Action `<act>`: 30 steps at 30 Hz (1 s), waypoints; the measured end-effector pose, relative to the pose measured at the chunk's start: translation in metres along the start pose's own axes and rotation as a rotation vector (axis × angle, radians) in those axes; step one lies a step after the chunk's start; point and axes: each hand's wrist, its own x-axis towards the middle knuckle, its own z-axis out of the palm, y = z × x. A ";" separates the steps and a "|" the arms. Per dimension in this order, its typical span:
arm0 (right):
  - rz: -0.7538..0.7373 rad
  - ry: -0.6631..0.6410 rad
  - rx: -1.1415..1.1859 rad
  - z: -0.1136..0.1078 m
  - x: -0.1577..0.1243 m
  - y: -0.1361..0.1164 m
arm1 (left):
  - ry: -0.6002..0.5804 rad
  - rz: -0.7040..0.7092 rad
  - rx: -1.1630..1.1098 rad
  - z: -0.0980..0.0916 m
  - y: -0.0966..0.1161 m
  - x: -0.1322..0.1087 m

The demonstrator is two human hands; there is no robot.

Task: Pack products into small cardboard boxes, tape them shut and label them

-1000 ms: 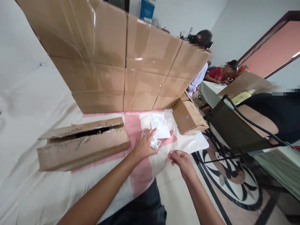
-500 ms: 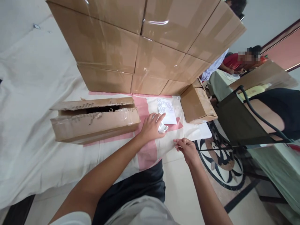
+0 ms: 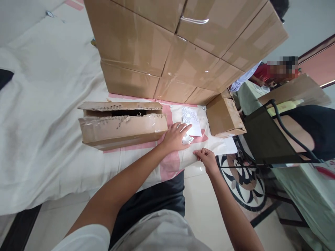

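Observation:
My left hand (image 3: 176,137) rests low over the cloth with its fingers curled round a small white object (image 3: 187,139), whose kind I cannot make out. Just beyond those fingers lies a white sheet of paper (image 3: 195,130), marked with rows of small blue-outlined shapes on its far part. My right hand (image 3: 205,157) is nearer to me and to the right, apart from the paper, over the table's edge. Its thumb and fingertips are pinched together; anything between them is too small to tell.
An open-topped cardboard box (image 3: 123,130) sits left of my hands. Taped cartons (image 3: 167,55) form a wall behind the paper. A smaller open box (image 3: 226,116) stands at right by the table edge. Beyond is a dark chair (image 3: 272,136); a person in red (image 3: 261,74) sits farther back.
The view has shifted, so the boxes and paper appear farther right. My right hand has come slightly closer to my left, its fingers more tightly curled. My left hand keeps the white object.

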 end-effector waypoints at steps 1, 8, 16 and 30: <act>0.000 -0.003 -0.004 0.000 0.000 0.000 | 0.020 0.005 -0.027 -0.001 0.000 0.000; -0.016 -0.012 -0.027 0.001 0.001 0.003 | 0.102 -0.158 -0.042 0.006 0.017 0.003; -0.037 -0.011 -0.031 0.003 0.001 0.008 | 0.105 -0.305 -0.008 0.011 0.032 0.002; -0.044 -0.015 -0.029 0.003 0.002 0.014 | 0.075 -0.299 0.045 0.019 0.030 0.007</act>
